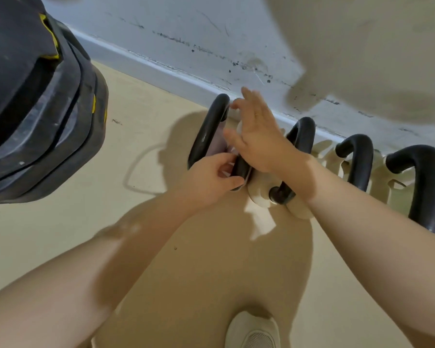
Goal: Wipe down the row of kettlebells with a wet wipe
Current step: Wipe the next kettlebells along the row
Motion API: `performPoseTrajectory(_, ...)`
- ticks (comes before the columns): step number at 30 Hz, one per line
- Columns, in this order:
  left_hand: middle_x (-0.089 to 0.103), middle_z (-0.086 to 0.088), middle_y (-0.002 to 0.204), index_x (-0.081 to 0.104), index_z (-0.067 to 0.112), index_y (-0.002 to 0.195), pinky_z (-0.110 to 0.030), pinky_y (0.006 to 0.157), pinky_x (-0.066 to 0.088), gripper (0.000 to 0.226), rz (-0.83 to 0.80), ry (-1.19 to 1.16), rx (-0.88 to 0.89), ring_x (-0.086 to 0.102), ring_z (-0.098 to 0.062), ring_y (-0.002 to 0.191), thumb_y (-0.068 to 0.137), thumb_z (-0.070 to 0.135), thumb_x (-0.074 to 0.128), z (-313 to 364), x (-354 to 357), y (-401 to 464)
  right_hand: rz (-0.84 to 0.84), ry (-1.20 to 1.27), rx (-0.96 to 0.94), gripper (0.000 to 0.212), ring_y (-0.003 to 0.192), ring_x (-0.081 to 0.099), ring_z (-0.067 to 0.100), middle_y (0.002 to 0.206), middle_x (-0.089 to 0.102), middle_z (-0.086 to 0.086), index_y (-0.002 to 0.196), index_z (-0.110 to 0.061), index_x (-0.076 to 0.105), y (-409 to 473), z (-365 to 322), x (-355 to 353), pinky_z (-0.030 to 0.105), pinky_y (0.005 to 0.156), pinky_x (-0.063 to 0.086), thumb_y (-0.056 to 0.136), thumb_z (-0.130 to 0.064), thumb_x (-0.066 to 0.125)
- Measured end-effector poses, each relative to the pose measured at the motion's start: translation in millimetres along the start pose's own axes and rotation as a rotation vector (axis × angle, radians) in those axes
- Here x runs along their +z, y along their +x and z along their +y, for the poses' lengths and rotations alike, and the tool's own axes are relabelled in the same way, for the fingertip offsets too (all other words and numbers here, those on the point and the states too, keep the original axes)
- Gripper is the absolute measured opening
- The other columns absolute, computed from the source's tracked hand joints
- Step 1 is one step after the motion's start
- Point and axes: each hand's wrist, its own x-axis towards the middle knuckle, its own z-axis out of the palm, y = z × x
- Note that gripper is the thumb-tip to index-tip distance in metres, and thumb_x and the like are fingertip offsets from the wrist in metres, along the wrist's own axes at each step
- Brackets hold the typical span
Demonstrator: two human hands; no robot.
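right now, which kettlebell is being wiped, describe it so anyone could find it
Follow the scuffed wall down to the row along its base. It is the leftmost kettlebell, the only one with both hands on it and the wet wipe inside its handle.

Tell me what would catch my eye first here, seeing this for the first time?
Two bare hands meet at mid-frame over the leftmost kettlebell handle: the left hand pinches a pale wet wipe against the black loop, while the right hand is spread open above it. More black handles run off to the right along the scuffed wall. A stack of dark weight plates looms at upper left.
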Motion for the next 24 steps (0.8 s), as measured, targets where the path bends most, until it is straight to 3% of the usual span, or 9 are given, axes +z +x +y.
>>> performPoseTrajectory(1, 0.070, -0.004, 0.104, 0.062, 0.012, 0.114, -0.036, 0.093, 0.049, 0.033, -0.001, 0.016, 0.006, 0.065, -0.020, 0.096, 0.081, 0.012, 0.064, -1, 1, 0, 0.002, 0.082, -0.015, 0.057, 0.146, -0.001, 0.026, 0.157, 0.007, 0.012, 0.145, -0.013, 0.017, 4, 1, -4, 0.038, 0.118, 0.003, 0.097, -0.035, 0.039)
performPoseTrajectory(3, 0.068, 0.000, 0.099, 0.061, 0.014, 0.115, -0.027, 0.089, 0.049, 0.033, -0.007, 0.035, 0.015, 0.065, -0.018, 0.092, 0.082, 0.011, 0.063, -2, 1, 3, 0.099, 0.167, -0.102, 0.058, 0.135, 0.033, 0.019, 0.144, 0.032, 0.011, 0.143, -0.011, 0.018, 5, 2, -13, 0.030, 0.115, 0.016, 0.095, -0.034, 0.041)
performPoseTrajectory(5, 0.065, 0.004, 0.089, 0.061, 0.020, 0.111, -0.012, 0.078, 0.045, 0.030, -0.009, 0.078, 0.019, 0.061, -0.009, 0.078, 0.082, 0.012, 0.063, -2, -1, 5, 0.293, -0.021, -0.097, 0.041, 0.112, 0.053, 0.015, 0.125, 0.051, 0.006, 0.130, -0.011, 0.043, 1, 9, -21, 0.023, 0.103, 0.030, 0.094, -0.029, 0.048)
performPoseTrajectory(7, 0.066, -0.003, 0.086, 0.061, 0.018, 0.107, -0.013, 0.076, 0.046, 0.026, -0.022, 0.121, 0.027, 0.057, -0.006, 0.070, 0.082, 0.012, 0.064, -1, -3, 6, 0.219, -0.290, -0.071, 0.034, 0.115, 0.052, 0.025, 0.121, 0.059, 0.010, 0.115, -0.007, 0.059, -5, 14, -24, 0.032, 0.100, 0.036, 0.096, -0.029, 0.042)
performPoseTrajectory(11, 0.067, -0.014, 0.088, 0.063, 0.013, 0.101, -0.034, 0.084, 0.048, 0.020, -0.025, 0.191, 0.048, 0.062, -0.025, 0.082, 0.081, 0.015, 0.065, 1, -4, 5, -0.173, -0.568, -0.347, 0.062, 0.118, 0.050, 0.030, 0.105, 0.066, 0.007, 0.094, -0.014, 0.068, -15, 6, -14, 0.043, 0.104, 0.030, 0.092, -0.042, 0.013)
performPoseTrajectory(15, 0.069, -0.006, 0.094, 0.061, 0.011, 0.104, -0.034, 0.087, 0.050, 0.027, 0.013, 0.173, 0.005, 0.064, -0.022, 0.091, 0.079, 0.018, 0.067, 0, -2, 5, -0.108, -0.673, -0.237, 0.040, 0.121, 0.045, 0.031, 0.106, 0.064, 0.006, 0.091, -0.015, 0.064, -5, 9, -21, 0.047, 0.106, 0.025, 0.096, -0.026, 0.026)
performPoseTrajectory(18, 0.063, 0.002, 0.087, 0.055, 0.014, 0.095, -0.038, 0.088, 0.051, 0.024, 0.030, 0.153, 0.021, 0.064, -0.021, 0.088, 0.076, 0.018, 0.070, -1, -2, 7, -0.189, -0.604, -0.282, 0.062, 0.108, 0.049, 0.020, 0.089, 0.065, -0.002, 0.075, -0.021, 0.063, -3, -3, -17, 0.040, 0.110, 0.012, 0.087, -0.038, 0.005)
performPoseTrajectory(20, 0.060, 0.002, 0.082, 0.046, 0.023, 0.079, -0.042, 0.086, 0.051, 0.027, 0.052, 0.143, 0.042, 0.064, -0.023, 0.084, 0.074, 0.016, 0.072, -3, -1, 6, -0.246, -0.602, -0.324, 0.060, 0.101, 0.051, 0.018, 0.085, 0.067, -0.001, 0.075, -0.019, 0.066, 0, -2, -17, 0.037, 0.112, 0.005, 0.092, -0.036, 0.010)
performPoseTrajectory(24, 0.063, 0.000, 0.080, 0.037, 0.026, 0.072, -0.048, 0.085, 0.051, 0.038, 0.110, 0.053, 0.033, 0.066, -0.028, 0.082, 0.072, 0.014, 0.073, -10, 2, 3, -0.135, -0.618, -0.151, 0.050, 0.104, 0.049, 0.019, 0.079, 0.061, 0.000, 0.068, -0.015, 0.060, 15, 7, -20, 0.042, 0.116, 0.003, 0.096, -0.031, 0.020)
